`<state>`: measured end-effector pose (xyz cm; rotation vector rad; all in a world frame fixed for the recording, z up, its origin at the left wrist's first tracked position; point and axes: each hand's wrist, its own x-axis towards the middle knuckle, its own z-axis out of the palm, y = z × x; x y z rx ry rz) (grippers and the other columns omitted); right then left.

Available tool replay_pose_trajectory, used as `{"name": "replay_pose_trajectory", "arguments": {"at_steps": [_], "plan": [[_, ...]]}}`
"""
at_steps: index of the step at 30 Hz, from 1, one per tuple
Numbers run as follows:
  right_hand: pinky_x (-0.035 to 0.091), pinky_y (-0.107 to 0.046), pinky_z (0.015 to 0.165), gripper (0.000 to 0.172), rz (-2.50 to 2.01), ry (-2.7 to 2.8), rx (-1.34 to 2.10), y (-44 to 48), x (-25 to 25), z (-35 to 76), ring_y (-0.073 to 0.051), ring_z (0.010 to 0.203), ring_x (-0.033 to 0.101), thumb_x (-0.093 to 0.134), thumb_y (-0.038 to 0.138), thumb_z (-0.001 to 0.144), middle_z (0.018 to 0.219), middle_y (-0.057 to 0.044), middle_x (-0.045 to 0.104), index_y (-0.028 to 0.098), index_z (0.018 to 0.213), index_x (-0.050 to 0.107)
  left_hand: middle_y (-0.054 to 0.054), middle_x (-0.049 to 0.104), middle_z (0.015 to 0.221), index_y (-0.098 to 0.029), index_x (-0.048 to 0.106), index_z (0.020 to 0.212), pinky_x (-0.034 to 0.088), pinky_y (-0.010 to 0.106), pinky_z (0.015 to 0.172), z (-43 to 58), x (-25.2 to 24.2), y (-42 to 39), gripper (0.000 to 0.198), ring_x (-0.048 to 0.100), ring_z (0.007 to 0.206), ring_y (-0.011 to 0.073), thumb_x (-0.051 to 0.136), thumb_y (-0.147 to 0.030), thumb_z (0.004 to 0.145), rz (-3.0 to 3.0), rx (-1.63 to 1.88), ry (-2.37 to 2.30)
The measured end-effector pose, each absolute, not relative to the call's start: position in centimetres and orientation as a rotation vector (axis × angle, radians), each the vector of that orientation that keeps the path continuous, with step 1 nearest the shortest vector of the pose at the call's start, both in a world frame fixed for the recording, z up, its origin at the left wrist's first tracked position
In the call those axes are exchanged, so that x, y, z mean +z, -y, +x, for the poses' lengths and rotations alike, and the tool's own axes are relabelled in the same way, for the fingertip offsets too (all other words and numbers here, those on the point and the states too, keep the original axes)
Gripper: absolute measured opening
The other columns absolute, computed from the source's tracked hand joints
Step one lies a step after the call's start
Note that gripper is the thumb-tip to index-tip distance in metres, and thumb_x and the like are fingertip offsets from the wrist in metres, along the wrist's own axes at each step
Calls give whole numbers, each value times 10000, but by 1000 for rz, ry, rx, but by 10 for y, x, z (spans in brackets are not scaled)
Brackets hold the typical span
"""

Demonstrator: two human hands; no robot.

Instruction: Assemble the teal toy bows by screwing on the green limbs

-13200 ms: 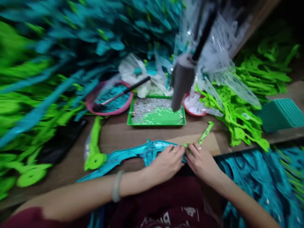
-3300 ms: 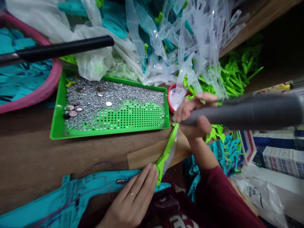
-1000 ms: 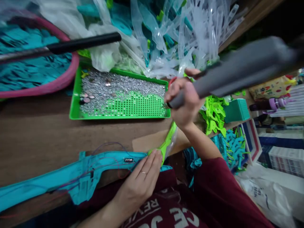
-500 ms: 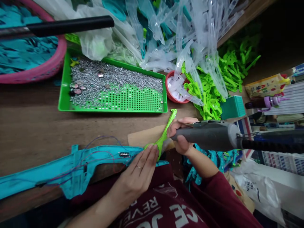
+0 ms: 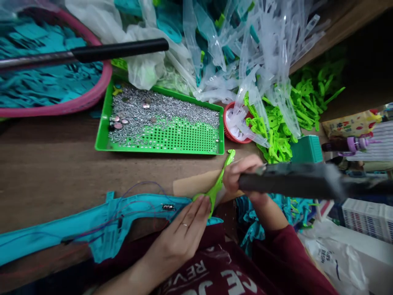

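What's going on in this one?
A person works at a table with both hands. The left hand lies flat over the wide end of a green part, at one end of a long blue part with loose wires. The right hand grips a grey tool; whether its tip touches the green part is unclear. A tray of metal pieces sits beyond.
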<state>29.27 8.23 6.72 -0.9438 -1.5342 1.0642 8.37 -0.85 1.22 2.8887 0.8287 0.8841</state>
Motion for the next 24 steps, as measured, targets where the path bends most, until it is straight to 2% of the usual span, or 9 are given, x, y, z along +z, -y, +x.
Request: {"name": "replay_pose_trajectory", "arguments": {"at_steps": [2,5,8,12,17,21,24], "plan": [[439,-247,409,424,-806,1486,958,-119,70,286,-112,383,475,623,649,799,507,117,466,337,1062,511,177,649,1339,10,616,1281,389,441,1175,88,13,5,414,634,1221,296,413,-66,928,2878,893,-841],[478,-284,488,451,-1017,1261,702,-176,61,273,-127,451,493,644,623,776,565,103,445,329,1067,464,184,640,1350,11,613,1284,358,437,1196,93,13,1,411,633,1225,280,403,-63,938,2860,923,-851],[451,-293,471,513,-1121,1160,677,-206,42,266,-119,426,463,628,667,751,572,101,425,298,1064,457,204,645,1331,21,635,1243,324,437,1217,94,13,-3,399,626,1237,282,388,-42,936,2789,965,-837],[403,-276,441,522,-1085,1172,710,-208,27,265,-104,409,448,648,660,751,573,108,435,282,1062,465,184,670,1296,13,653,1203,367,412,1194,91,11,-6,382,618,1246,283,394,-29,927,2721,1000,-812],[383,-250,439,405,-937,1213,717,-203,25,264,-80,410,464,668,539,818,587,115,464,282,1038,446,190,664,1300,-1,651,1202,446,396,1124,91,9,-5,375,573,1300,286,383,-40,942,2631,1017,-816],[404,-251,454,450,-1019,1181,709,-209,25,261,-83,427,467,646,596,809,595,111,448,278,1045,434,183,677,1285,-9,657,1200,487,394,1063,92,6,-5,353,587,1281,297,401,-51,960,2644,1037,-811],[424,-260,461,460,-1047,1144,665,-200,44,259,-92,430,457,633,588,797,593,105,438,282,1074,431,195,681,1278,11,649,1209,488,400,1060,92,6,-8,328,608,1255,300,464,-36,942,2665,1028,-809]]}}
